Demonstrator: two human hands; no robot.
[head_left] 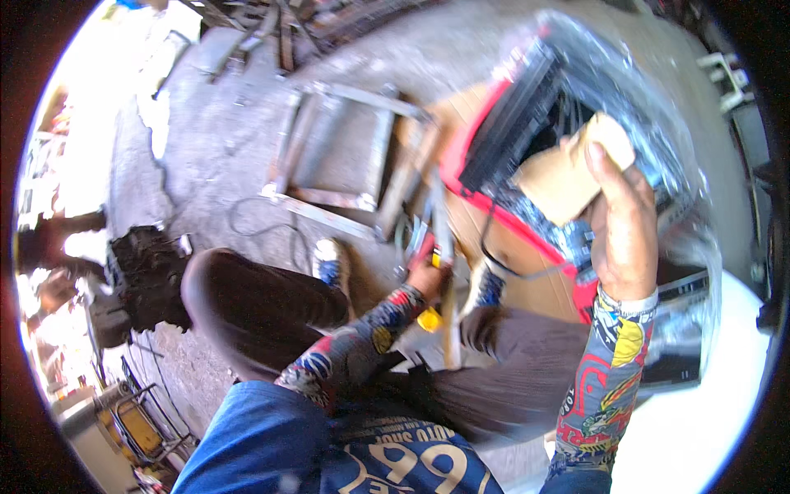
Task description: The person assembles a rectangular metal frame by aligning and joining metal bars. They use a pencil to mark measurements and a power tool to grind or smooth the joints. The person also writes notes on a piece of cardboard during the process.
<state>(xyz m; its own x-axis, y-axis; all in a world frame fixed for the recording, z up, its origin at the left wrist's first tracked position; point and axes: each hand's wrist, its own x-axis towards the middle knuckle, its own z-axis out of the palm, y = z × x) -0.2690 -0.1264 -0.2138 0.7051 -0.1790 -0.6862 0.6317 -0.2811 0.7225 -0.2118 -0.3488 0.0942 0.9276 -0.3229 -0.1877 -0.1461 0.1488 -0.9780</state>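
Raised at the right, my right hand [625, 222] is closed on a tan folded piece [564, 181] that looks like cardboard or thick paper; the thumb presses on its face. Low between my knees, my left hand [428, 276] is closed around a red and yellow tool [426, 245], blurred, its kind unclear. Right beside that hand runs a long flat metal bar [449, 329], and a yellow round part [429, 319] shows below the fingers. The tan piece hangs over a red-edged case [469, 152] with black contents and clear plastic wrap [658, 107].
A rectangular metal frame [321, 211] lies on the concrete floor ahead, with a thin cable [247, 226] beside it. Flattened cardboard [527, 267] lies under the case. Metal scraps [284, 41] are at the far edge. A dark machine part [148, 276] stands left of my knee.
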